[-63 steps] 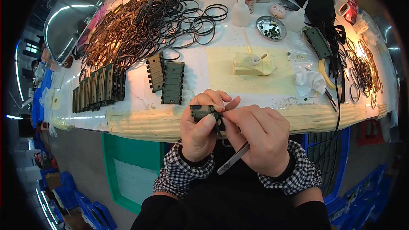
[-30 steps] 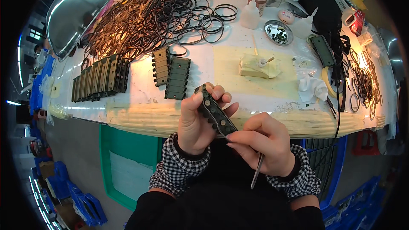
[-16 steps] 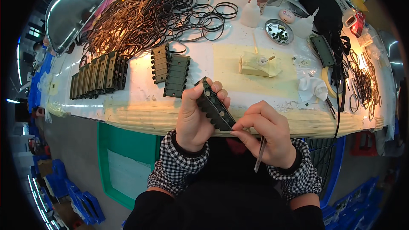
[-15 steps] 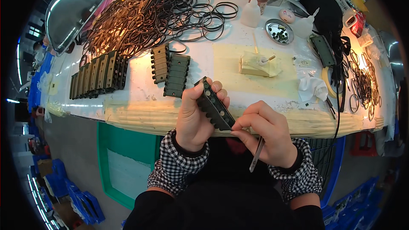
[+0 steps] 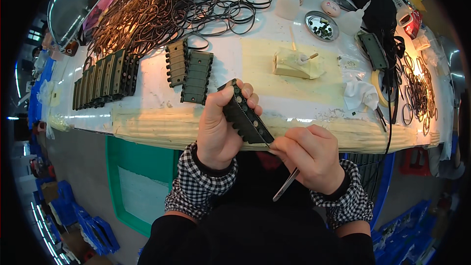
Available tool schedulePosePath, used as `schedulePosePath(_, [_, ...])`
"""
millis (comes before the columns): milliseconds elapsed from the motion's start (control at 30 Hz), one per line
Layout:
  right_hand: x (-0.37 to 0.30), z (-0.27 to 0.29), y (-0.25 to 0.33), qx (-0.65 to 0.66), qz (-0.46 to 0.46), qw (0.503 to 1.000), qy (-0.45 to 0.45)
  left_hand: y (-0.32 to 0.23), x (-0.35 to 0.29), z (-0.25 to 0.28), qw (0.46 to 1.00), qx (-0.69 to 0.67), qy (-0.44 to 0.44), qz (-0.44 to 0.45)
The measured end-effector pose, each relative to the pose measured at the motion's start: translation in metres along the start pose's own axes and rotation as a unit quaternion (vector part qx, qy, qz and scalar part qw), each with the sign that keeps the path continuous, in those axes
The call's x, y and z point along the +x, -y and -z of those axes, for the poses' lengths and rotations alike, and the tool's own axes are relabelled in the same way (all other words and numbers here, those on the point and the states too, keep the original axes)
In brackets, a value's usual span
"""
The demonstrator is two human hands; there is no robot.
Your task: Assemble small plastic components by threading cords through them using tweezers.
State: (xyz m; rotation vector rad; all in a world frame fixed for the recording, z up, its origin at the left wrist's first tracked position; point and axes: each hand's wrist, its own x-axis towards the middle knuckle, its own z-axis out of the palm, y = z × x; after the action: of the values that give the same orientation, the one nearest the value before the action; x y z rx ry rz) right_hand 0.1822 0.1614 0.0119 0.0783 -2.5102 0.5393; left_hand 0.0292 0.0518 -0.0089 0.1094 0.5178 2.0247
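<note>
My left hand (image 5: 219, 126) grips a dark green, ribbed block (image 5: 245, 121), with its toothed side toward my palm and a row of round studs along its narrow face. The block slants down to the right. At its lower end my right hand (image 5: 312, 156) is closed in a pinch, fingertips touching the corner. A slim metal tool, apparently tweezers (image 5: 286, 184), sticks out below this hand; its tip is mostly hidden by the fingers. Two similar ribbed pieces lie beyond my left hand: a brownish one (image 5: 176, 63) and a green one (image 5: 197, 77).
A row of ribbed blocks (image 5: 105, 81) stands at left, below a heap of dark rubber loops (image 5: 162, 12). A yellowish taped block (image 5: 294, 64), a round metal dish (image 5: 335, 32) of small green bits and white squeeze bottles (image 5: 287, 6) lie beyond. A green crate (image 5: 113, 181) sits below the padded table edge (image 5: 157, 125).
Both hands and the block stay close together. My right hand has turned over a little, and the metal tool's free end has swung left. The whole view has shifted slightly.
</note>
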Motion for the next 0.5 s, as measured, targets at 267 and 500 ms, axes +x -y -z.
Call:
schedulePosePath(267, [-0.0046,-0.0007,-0.0017,-0.03,0.022,0.999,-0.024,-0.0001,0.0011,0.0016,1.0,0.007,0.013,-0.001])
schedulePosePath(500, [-0.0082,-0.0018,-0.0016,-0.037,0.015,0.999,-0.021,0.0013,0.001,0.003,1.0,0.01,0.019,-0.001])
